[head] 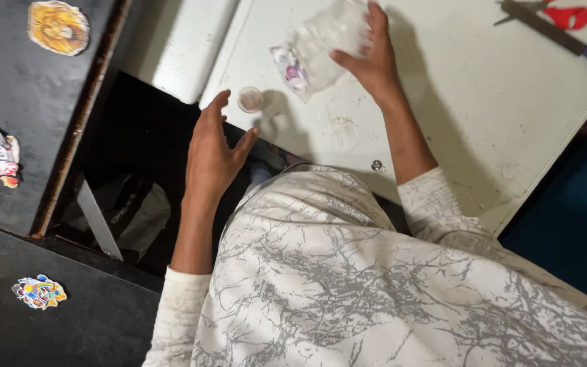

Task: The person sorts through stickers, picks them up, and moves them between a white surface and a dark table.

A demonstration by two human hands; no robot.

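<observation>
My right hand [373, 60] grips a clear crinkled plastic bag [317, 47] with pink and purple bits inside, held just above the white table [456, 102]. My left hand [213, 148] hovers open at the table's near-left edge, fingers spread, holding nothing. A small round clear lid [251, 99] lies on the table just beyond its fingertips, not touched. My sleeves and shirt are white with grey streaks.
Red-handled scissors [568, 15] and a flat tool with a purple handle [558, 37] lie at the table's far right. A small silver bead [376, 165] sits near the front edge. Black furniture with stickers [58, 26] stands left; a dark gap holds a bag [130, 211].
</observation>
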